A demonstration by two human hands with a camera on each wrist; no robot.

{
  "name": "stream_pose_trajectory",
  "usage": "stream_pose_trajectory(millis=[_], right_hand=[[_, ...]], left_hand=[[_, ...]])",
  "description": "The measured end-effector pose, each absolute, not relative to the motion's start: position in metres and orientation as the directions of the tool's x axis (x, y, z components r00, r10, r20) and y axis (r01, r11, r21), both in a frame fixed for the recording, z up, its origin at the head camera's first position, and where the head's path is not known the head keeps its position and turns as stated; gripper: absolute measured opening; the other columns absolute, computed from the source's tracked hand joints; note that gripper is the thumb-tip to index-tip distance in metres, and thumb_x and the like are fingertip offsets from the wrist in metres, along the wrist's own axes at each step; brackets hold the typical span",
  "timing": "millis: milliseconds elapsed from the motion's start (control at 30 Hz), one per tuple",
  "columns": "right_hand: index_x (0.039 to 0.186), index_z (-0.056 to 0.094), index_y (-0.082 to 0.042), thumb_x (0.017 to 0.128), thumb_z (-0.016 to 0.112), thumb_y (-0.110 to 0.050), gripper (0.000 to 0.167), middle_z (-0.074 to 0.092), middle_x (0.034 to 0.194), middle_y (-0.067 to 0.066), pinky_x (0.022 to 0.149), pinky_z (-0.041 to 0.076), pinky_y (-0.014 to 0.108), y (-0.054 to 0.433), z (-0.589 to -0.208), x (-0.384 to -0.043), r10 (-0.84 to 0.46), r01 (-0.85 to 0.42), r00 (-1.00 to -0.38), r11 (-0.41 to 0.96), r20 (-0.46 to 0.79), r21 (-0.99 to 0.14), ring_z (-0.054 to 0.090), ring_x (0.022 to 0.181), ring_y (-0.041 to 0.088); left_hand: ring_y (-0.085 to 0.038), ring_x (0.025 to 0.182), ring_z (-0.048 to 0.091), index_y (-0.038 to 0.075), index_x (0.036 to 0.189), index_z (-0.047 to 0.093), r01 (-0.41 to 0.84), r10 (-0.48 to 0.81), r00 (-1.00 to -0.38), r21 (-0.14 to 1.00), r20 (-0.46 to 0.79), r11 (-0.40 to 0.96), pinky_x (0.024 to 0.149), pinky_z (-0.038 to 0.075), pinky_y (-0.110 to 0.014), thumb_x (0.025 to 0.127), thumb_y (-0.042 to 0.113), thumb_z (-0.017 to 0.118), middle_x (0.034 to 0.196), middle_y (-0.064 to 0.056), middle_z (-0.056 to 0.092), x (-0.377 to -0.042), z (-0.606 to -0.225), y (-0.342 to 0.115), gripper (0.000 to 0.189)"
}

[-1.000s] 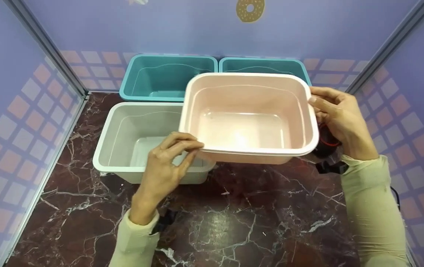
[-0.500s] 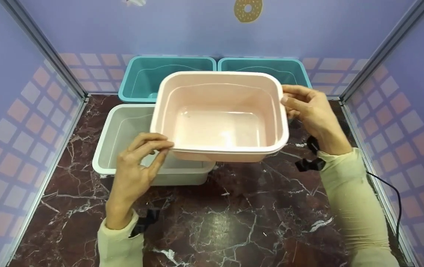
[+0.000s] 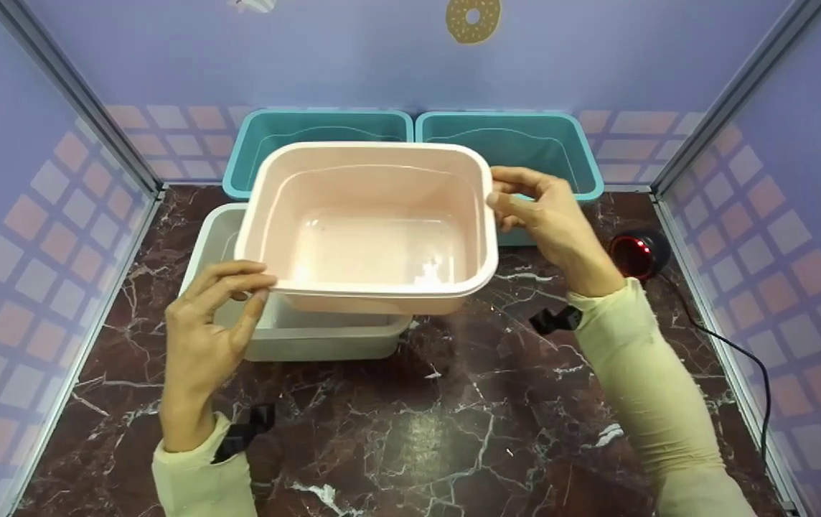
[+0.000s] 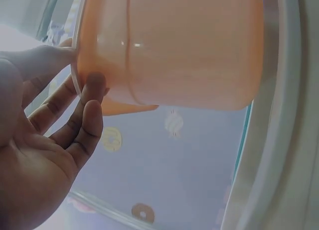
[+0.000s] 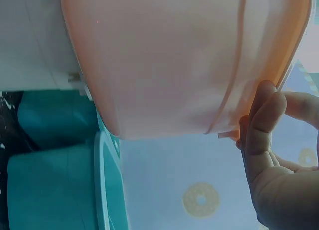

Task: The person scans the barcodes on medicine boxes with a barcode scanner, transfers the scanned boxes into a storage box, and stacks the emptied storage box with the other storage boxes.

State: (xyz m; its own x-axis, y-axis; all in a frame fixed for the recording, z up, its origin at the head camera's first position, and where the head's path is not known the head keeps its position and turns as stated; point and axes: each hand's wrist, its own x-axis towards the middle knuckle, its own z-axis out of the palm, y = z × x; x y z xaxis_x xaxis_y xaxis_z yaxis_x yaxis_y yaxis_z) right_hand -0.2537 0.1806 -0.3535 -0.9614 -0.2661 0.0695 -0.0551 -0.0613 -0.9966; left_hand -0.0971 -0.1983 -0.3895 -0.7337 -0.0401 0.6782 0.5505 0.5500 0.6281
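A pale pink plastic bin hangs in the air between both hands, with nothing inside it. My left hand pinches its rim at the near left corner. At the right side, my right hand grips the rim, thumb on top and fingers beneath. The wrist views show fingers curled under the lip of the pink bin. Below it stands a light grey bin, partly hidden by the pink one.
Two teal bins stand side by side against the back wall, a left one and a right one. A black device with red lights and a cable lies at the right. Patterned walls enclose the dark marble-look surface.
Both hands have carried the pink bin to the left, over the grey bin. The right teal bin and the black device now show more fully.
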Motion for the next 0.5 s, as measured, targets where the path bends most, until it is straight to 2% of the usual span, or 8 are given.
stream_pose_trajectory(millis=[300,500], right_hand=[[0.13,0.06,0.004,0.086,0.07,-0.001,0.045,0.064,0.1,0.012,0.059,0.055,0.021,0.154,-0.353,-0.253,-0.309,-0.077,-0.947,-0.048,0.088,-0.996,0.059,0.069,0.014],[0.13,0.06,0.004,0.087,0.071,-0.004,0.045,0.064,0.099,0.01,0.059,0.055,0.021,0.139,-0.358,-0.254,-0.339,-0.091,-0.936,-0.034,0.097,-0.995,0.06,0.07,0.014]], left_hand=[[0.0,0.087,0.062,-0.005,0.093,0.075,0.548,-0.109,-0.718,0.654,0.688,0.521,0.077,0.05,-0.013,0.077,-0.014,0.071,0.105,-0.023,0.069,-0.093,-0.394,-0.217,0.019],[-0.001,0.088,0.062,-0.009,0.091,0.073,0.53,-0.156,-0.709,0.666,0.688,0.525,0.077,0.05,-0.014,0.078,-0.015,0.068,0.103,-0.022,0.069,-0.082,-0.378,-0.215,0.015]])
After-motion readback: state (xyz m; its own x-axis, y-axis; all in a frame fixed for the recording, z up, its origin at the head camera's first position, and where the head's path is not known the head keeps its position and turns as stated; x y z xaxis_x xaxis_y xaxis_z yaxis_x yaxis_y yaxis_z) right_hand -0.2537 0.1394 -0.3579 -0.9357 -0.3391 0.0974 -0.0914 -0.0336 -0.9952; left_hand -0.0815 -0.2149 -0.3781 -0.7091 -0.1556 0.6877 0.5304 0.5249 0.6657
